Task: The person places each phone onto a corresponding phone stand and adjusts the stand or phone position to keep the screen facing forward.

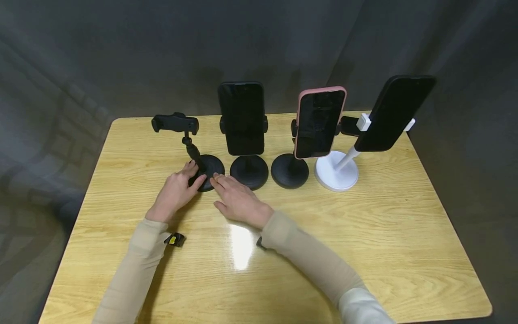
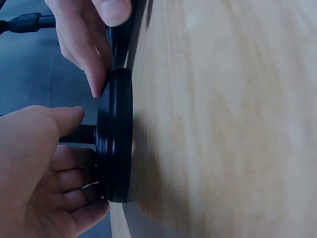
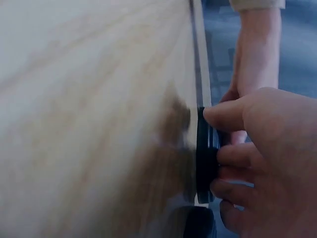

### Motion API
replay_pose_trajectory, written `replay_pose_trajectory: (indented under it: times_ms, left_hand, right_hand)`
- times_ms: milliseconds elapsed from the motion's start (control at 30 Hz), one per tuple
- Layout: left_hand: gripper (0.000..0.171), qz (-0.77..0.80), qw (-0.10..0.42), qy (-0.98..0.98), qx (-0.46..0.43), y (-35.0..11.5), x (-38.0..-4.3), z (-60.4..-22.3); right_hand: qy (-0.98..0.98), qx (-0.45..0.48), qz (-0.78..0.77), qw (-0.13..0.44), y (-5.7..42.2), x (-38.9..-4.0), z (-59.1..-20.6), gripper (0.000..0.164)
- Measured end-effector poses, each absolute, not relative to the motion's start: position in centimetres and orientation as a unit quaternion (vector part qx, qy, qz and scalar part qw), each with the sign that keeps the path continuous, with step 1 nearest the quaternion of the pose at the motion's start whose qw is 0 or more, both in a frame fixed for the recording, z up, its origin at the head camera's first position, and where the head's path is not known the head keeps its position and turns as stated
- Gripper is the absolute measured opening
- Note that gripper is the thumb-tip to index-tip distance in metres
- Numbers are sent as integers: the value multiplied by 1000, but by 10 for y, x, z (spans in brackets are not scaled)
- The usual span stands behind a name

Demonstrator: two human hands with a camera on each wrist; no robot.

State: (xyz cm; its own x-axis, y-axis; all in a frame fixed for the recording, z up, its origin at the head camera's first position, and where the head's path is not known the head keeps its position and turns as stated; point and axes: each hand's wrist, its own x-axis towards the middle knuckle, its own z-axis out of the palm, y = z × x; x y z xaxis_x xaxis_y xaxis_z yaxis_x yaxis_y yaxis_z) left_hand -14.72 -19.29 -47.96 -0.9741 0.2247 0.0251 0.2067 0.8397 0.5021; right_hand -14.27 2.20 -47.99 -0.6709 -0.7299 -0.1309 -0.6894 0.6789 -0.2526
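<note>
At the left end of a row stands a black phone stand with an unfilled clamp on its stem. My left hand grips the left side of its round base, thumb over the top near the stem and the other fingers bent against the edge. From the other side my right hand reaches over, its fingers extended and fingertips right at the base's rim. In the right wrist view the base shows beside the right hand's thumb and fingers.
To the right stand a black stand holding a black phone, another black stand with a pink-edged phone, and a white stand bearing a black phone. All are on a wooden table before a dark curtain.
</note>
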Motion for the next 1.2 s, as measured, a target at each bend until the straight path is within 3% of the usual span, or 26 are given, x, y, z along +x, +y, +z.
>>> replay_pose_trajectory:
  times_ms: [267,767,1200]
  left_hand:
    - [62,211,18,966,150,-195,-142,-479]
    - [67,161,-26,970,183,-192,-116,-470]
    - [57,170,-69,957,225,-184,-97,-465]
  right_hand:
    - [882,-407,-157,180,43,-153,-475,69]
    - [851,-475,-201,93,111,-141,-486,61]
    - [859,-444,-233,98,175,-128,-486,60]
